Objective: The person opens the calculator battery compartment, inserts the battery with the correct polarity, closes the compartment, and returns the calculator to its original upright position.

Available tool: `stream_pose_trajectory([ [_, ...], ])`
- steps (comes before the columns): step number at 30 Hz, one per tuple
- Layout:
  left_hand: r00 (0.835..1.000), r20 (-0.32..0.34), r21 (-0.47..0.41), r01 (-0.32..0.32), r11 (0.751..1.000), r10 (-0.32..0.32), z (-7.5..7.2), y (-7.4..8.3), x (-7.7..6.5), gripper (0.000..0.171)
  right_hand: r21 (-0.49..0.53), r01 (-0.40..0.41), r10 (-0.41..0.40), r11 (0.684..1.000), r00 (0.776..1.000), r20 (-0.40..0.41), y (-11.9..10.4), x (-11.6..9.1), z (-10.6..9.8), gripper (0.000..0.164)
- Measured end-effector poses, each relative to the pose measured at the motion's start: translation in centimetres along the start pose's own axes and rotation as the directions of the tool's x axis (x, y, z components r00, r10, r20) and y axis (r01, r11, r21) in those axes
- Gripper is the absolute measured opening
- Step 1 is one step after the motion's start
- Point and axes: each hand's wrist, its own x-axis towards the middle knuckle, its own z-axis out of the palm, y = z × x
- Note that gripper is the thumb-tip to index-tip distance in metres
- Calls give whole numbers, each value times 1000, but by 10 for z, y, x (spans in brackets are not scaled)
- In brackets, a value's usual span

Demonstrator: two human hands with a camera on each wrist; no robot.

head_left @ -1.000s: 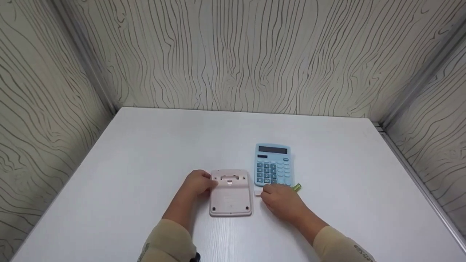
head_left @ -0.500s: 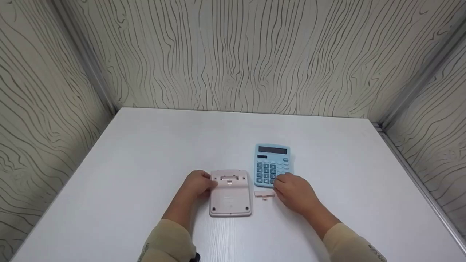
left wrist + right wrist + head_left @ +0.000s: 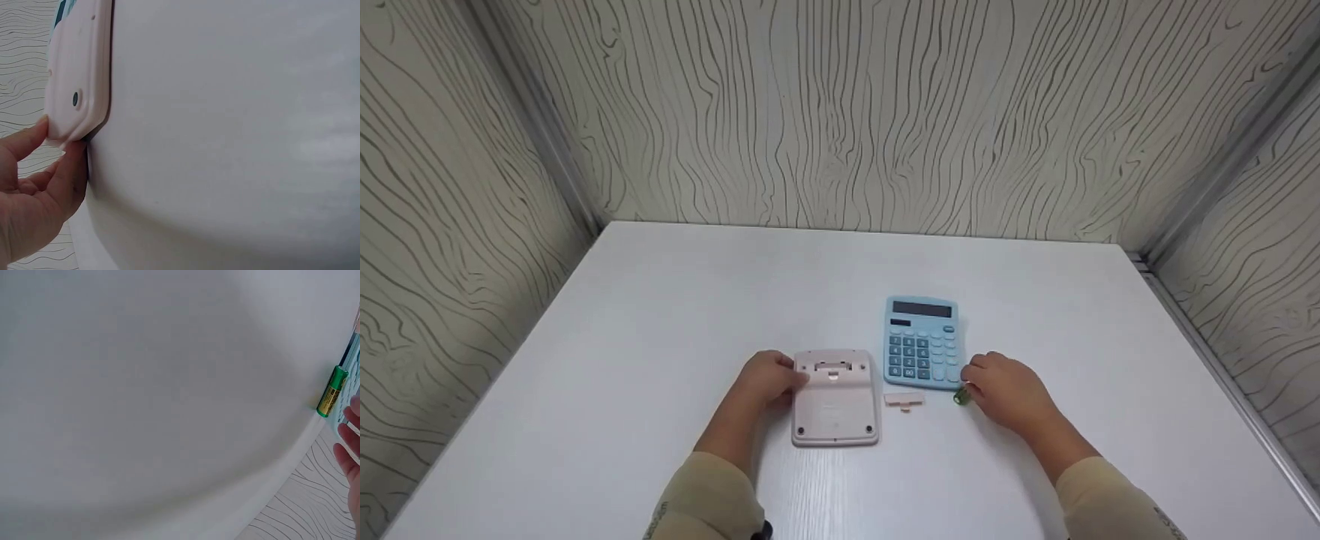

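A pale pink calculator (image 3: 836, 405) lies face down on the white table, its small battery slot uncovered near the upper end. My left hand (image 3: 769, 377) grips its left edge; the left wrist view shows the thumb (image 3: 35, 136) on the back and the fingers at the side. Right of it lies a small pink battery cover (image 3: 904, 400). My right hand (image 3: 1009, 390) is beside a green and gold battery (image 3: 333, 391). In the right wrist view the fingers (image 3: 347, 437) are spread and apart from the battery.
A light blue calculator (image 3: 922, 341) lies face up just beyond the battery cover and the battery. The white table (image 3: 697, 300) is bordered by wood-grain patterned panels (image 3: 840, 112) at the back and both sides.
My right hand has moved right, off the battery cover and past the battery. Both now show beside the blue calculator's lower edge. The left hand and the pink calculator have stayed put.
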Motion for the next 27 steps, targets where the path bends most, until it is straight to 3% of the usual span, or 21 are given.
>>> stream_pose_trajectory([
  [6, 999, -4, 26, -38, 999, 38, -3, -1, 0, 37, -22, 6, -5, 1000, 998, 57, 4, -1, 5, 5],
  [21, 1000, -8, 16, -18, 1000, 19, -2, -2, 2, 37, -4, -4, 5, 1000, 990, 140, 9, -4, 8, 7],
  [27, 1000, -10, 19, -26, 999, 26, -1, -3, 2, 38, 49, -50, 40, 998, 980, 195, 10, -3, 5, 7],
])
